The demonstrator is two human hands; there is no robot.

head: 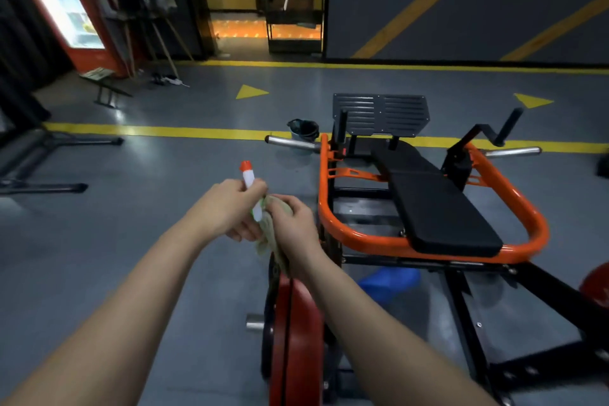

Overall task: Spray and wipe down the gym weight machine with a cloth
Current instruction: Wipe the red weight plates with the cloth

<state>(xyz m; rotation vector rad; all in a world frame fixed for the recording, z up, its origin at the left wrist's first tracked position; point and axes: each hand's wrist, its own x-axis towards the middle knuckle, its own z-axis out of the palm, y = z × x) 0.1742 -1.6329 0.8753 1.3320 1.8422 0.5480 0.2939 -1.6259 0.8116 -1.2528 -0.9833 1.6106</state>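
My left hand point(230, 208) grips a white spray bottle point(249, 180) with an orange nozzle that points up and away. My right hand point(293, 224) holds a pale green cloth point(268, 241) bunched against the bottle, and part of the cloth hangs below both hands. To the right stands the weight machine, with its orange frame point(356, 234), a black padded bench point(441, 214) and a slatted foot plate point(382, 114). Directly below my hands a red weight plate point(296, 339) sits on the machine's peg.
A dark bucket point(304, 130) stands on the floor by the machine's chrome bar point(290, 143). A blue object point(389, 283) lies under the frame. Black equipment legs point(43, 188) lie at left, and a lit vending machine point(62, 0) stands far left. Yellow lines cross the grey floor.
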